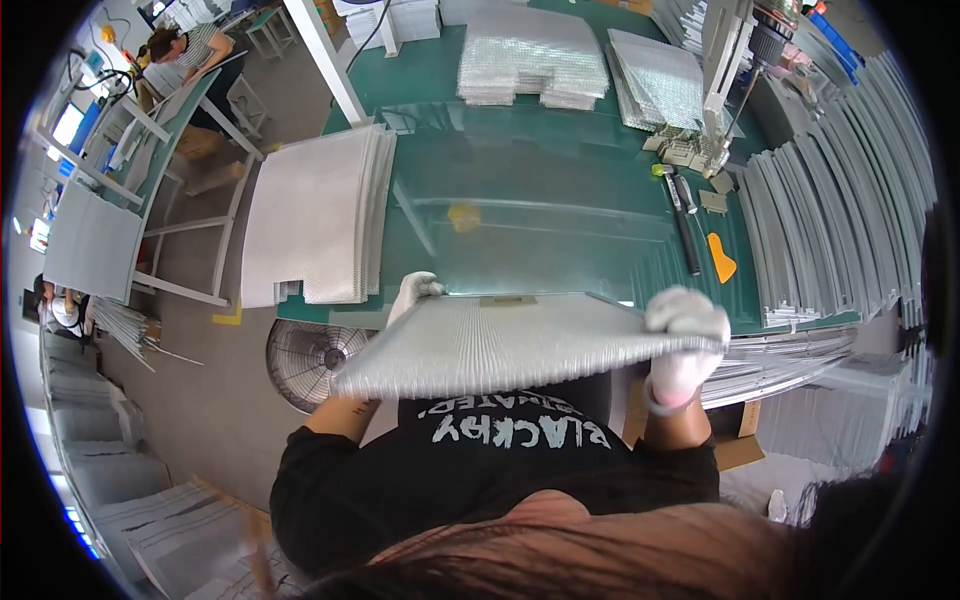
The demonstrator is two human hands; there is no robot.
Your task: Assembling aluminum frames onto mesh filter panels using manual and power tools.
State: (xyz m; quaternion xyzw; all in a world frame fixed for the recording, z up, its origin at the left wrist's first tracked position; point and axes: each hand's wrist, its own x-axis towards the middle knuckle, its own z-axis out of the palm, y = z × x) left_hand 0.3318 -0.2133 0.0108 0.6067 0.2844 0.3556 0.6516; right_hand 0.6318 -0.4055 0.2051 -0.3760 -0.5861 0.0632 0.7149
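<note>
A silvery, finely ribbed panel (500,345) is tilted between my hands, just in front of my body at the table's near edge. My left hand (415,291), in a white glove, is closed on its far left corner. On the right, my gloved right hand (688,338) grips the panel's right end, a little blurred. Part of the left hand is hidden behind the panel. A small tan strip (508,300) shows at the panel's far edge. Beyond it lies the green tabletop (540,240), shiny with reflections.
Notched silvery sheets (315,215) are stacked at the left, with another stack (535,60) at the back. Right of centre lie a hammer (684,225) and an orange piece (720,258) near a metal fixture (690,150). Thin frames (830,210) line the right. A fan (318,362) stands below left.
</note>
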